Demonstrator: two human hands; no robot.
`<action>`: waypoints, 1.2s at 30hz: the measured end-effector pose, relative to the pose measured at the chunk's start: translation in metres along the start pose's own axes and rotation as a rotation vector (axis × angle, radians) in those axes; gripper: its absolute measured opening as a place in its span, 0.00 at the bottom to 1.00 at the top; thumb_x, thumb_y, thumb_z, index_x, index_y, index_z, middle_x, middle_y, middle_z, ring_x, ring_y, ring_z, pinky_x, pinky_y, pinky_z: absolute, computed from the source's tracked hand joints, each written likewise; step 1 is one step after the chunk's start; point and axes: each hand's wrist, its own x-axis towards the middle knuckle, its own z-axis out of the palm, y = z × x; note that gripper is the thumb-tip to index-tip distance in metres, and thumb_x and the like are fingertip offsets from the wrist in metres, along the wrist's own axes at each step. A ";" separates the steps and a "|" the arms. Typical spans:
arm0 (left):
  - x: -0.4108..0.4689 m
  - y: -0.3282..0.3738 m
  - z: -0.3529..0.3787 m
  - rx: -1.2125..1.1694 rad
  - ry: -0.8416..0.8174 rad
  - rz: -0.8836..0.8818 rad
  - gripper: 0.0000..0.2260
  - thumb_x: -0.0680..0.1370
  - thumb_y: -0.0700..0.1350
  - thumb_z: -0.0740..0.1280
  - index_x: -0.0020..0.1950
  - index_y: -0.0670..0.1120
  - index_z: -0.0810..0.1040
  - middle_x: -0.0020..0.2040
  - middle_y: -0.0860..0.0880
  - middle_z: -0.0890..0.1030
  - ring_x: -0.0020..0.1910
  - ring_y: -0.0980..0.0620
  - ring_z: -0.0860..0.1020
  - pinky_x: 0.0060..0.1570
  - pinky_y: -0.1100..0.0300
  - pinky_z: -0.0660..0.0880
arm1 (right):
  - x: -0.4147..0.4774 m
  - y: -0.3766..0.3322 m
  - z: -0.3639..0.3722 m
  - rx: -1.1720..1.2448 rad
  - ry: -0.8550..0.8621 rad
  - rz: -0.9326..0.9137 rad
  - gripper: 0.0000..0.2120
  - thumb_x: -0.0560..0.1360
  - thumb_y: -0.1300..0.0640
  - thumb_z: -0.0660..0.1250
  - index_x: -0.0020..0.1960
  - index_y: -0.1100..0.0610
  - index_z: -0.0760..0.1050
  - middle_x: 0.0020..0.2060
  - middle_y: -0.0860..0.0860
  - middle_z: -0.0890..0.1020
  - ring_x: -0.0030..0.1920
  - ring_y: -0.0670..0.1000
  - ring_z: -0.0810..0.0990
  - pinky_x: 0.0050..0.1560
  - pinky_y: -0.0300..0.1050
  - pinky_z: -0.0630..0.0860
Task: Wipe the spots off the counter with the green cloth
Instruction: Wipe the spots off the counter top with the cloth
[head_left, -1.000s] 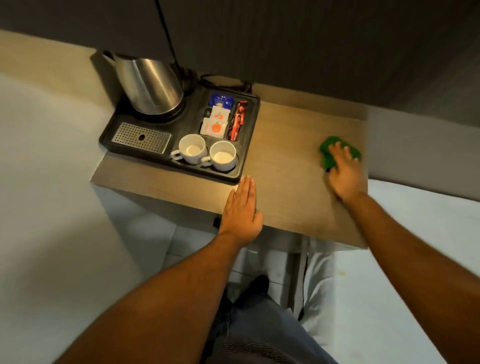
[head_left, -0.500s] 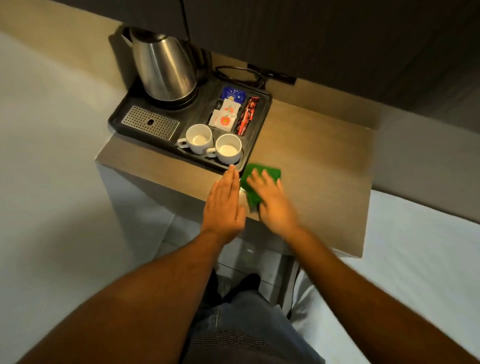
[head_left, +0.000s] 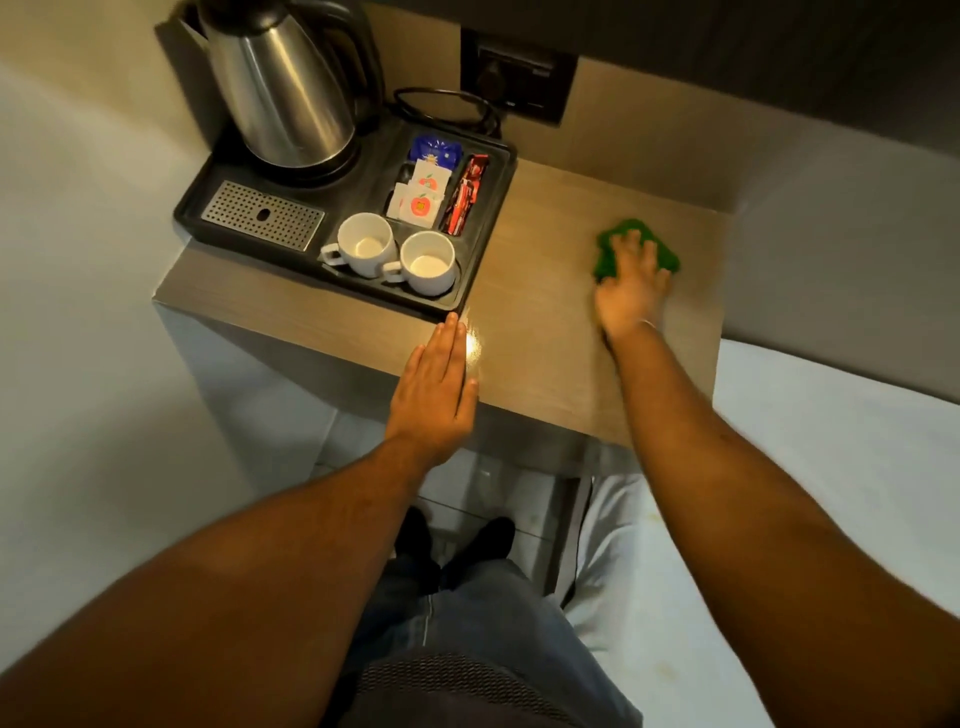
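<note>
The green cloth (head_left: 660, 248) lies bunched on the wooden counter (head_left: 540, 291) toward its right side. My right hand (head_left: 631, 288) presses flat on top of the cloth, fingers spread, covering its middle. My left hand (head_left: 436, 389) rests flat on the counter's front edge, fingers together, holding nothing, just below the black tray's corner. A bright glare sits on the wood beside my left fingertips. I cannot make out any spots on the counter.
A black tray (head_left: 483, 249) fills the counter's left half with a steel kettle (head_left: 280, 88), two white cups (head_left: 395, 254), sachets and a drip grate. A wall socket (head_left: 519, 83) with a cable is behind. A white bed (head_left: 831, 467) lies right; my feet are below.
My right hand swept the cloth from the right side to beside my left hand, then back to the right. My left hand stayed at the front edge. The view came closer.
</note>
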 end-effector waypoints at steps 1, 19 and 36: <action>-0.001 0.001 -0.001 -0.008 0.020 -0.002 0.34 0.86 0.51 0.53 0.89 0.46 0.42 0.91 0.47 0.44 0.89 0.51 0.43 0.88 0.43 0.49 | -0.006 -0.021 0.010 0.023 -0.033 -0.087 0.33 0.81 0.65 0.61 0.85 0.50 0.61 0.87 0.52 0.57 0.87 0.57 0.51 0.86 0.62 0.46; 0.020 0.031 0.005 0.053 -0.036 0.106 0.37 0.81 0.50 0.54 0.89 0.44 0.47 0.91 0.46 0.47 0.89 0.49 0.46 0.87 0.44 0.50 | -0.020 0.079 -0.037 0.001 0.039 0.092 0.32 0.83 0.65 0.59 0.85 0.53 0.60 0.87 0.53 0.56 0.87 0.57 0.50 0.87 0.59 0.46; 0.047 0.031 -0.049 0.154 0.092 0.051 0.37 0.83 0.49 0.57 0.89 0.42 0.46 0.90 0.44 0.46 0.89 0.46 0.46 0.88 0.45 0.45 | -0.176 -0.028 0.041 0.094 -0.172 -0.203 0.37 0.77 0.66 0.62 0.83 0.45 0.64 0.84 0.45 0.64 0.86 0.49 0.55 0.85 0.51 0.41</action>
